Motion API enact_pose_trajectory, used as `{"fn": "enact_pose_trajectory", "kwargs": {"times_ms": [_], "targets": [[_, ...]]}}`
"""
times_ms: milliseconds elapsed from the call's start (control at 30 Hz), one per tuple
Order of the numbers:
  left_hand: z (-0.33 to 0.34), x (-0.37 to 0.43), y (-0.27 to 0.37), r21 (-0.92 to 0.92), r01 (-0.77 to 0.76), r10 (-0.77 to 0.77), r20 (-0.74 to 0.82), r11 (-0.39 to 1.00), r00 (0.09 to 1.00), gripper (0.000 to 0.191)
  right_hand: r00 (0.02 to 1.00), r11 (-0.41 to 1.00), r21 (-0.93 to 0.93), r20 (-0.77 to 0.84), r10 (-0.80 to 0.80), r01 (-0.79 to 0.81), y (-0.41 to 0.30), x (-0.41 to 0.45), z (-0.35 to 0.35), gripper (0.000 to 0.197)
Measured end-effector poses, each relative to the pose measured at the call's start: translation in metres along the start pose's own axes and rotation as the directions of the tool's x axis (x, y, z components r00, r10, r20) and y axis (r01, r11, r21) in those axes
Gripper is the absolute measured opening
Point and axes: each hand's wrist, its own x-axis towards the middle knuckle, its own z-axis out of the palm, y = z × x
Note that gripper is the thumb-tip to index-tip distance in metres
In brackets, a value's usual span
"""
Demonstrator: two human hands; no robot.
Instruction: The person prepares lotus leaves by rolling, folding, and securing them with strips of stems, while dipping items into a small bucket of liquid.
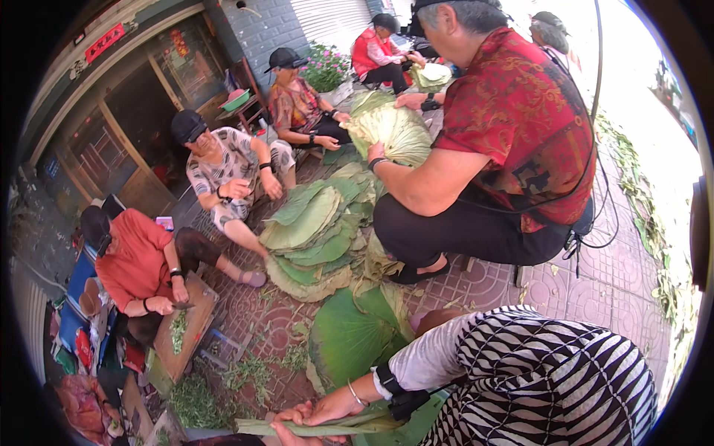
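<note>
Low in the picture, my right hand (337, 405) grips a long, flat, folded pale-green leaf (362, 426), probably a lotus leaf. A bangle and a strapped black device (397, 393) sit on that wrist, below a white sleeve. My left hand (297, 436) holds the same folded leaf from beneath, partly cut off by the bottom edge. Beyond my hands, a broad green lotus leaf (351, 341) lies spread on the paving. More green surface (421, 425) shows under my forearm. A large overlapping pile of lotus leaves (304, 223) lies farther out.
A seated person in red patterned clothing (513, 122) holds a large pale leaf (393, 134). At left, another person (136, 256) cuts greens on a wooden board (189, 329). Two more people (228, 167) sit by the pile. Chopped greens (195, 401) lie near my left.
</note>
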Motion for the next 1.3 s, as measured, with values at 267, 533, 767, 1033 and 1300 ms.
{"fn": "enact_pose_trajectory", "kwargs": {"times_ms": [267, 533, 767, 1033, 1300], "targets": [[-0.007, 0.007, -0.008, -0.070, -0.062, 0.070, 0.113, 0.996, 0.991, 0.043, 0.993, 0.970, -0.221, -0.045, -0.110, 0.097, -0.023, -0.009, 0.005, 0.035], [-0.014, 0.007, -0.037, -0.102, 0.098, -0.114, -0.163, 0.990, 0.980, 0.049, 0.901, 0.630, -0.774, -0.222, -0.373, 0.070, 0.005, 0.011, -0.002, 0.036], [-0.006, 0.013, -0.038, -0.135, 0.143, -0.178, -0.303, 0.980, 0.936, 0.043, 0.829, 0.501, -0.864, -0.319, -0.460, -0.055, 0.009, 0.003, 0.006, 0.037], [-0.012, 0.007, -0.041, -0.199, 0.169, -0.234, -0.377, 0.965, 0.896, 0.042, 0.889, 0.393, -0.918, -0.223, -0.401, -0.053, 0.008, 0.002, 0.007, 0.038], [-0.002, 0.003, -0.020, -0.168, 0.095, -0.137, -0.261, 0.981, 0.955, 0.036, 0.855, 0.451, -0.892, -0.215, -0.471, 0.024, 0.019, 0.009, 0.000, 0.035]]}}
